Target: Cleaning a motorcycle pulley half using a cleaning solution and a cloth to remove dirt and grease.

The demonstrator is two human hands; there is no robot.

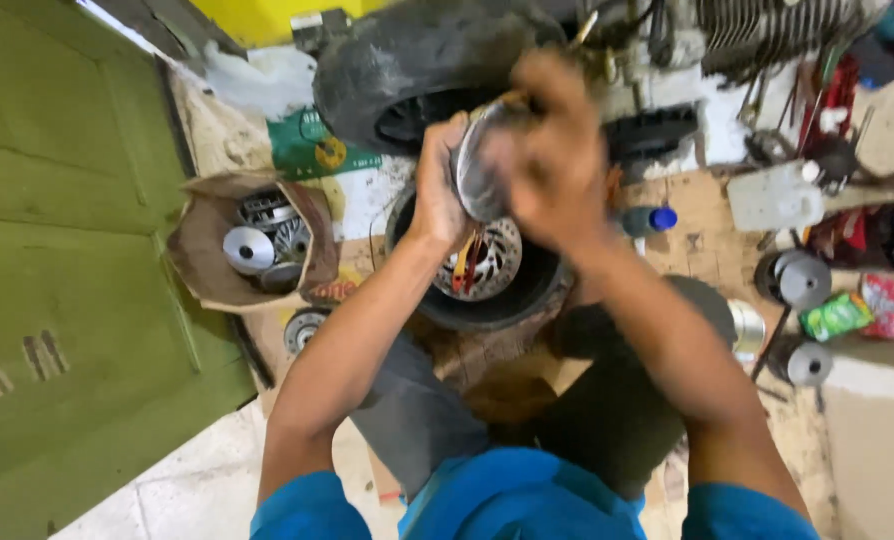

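Observation:
A round grey metal part [475, 175], shaped like a disc or drum, is held up between both hands in front of me. My left hand [437, 185] grips its left edge, thumb and fingers wrapped round the rim. My right hand [552, 160] covers its right side and top and is blurred by motion. Directly below the hands lies a small black tyre [487, 300] on the floor, with a drilled metal brake disc [492, 262] and orange-handled tools inside it.
An open cardboard box [207, 265] of metal pulley parts stands at the left, by a green door [57, 250]. A scooter rear wheel [407, 70] and engine are ahead. A white can [772, 195], round metal parts [797, 280] and packets [852, 310] lie right.

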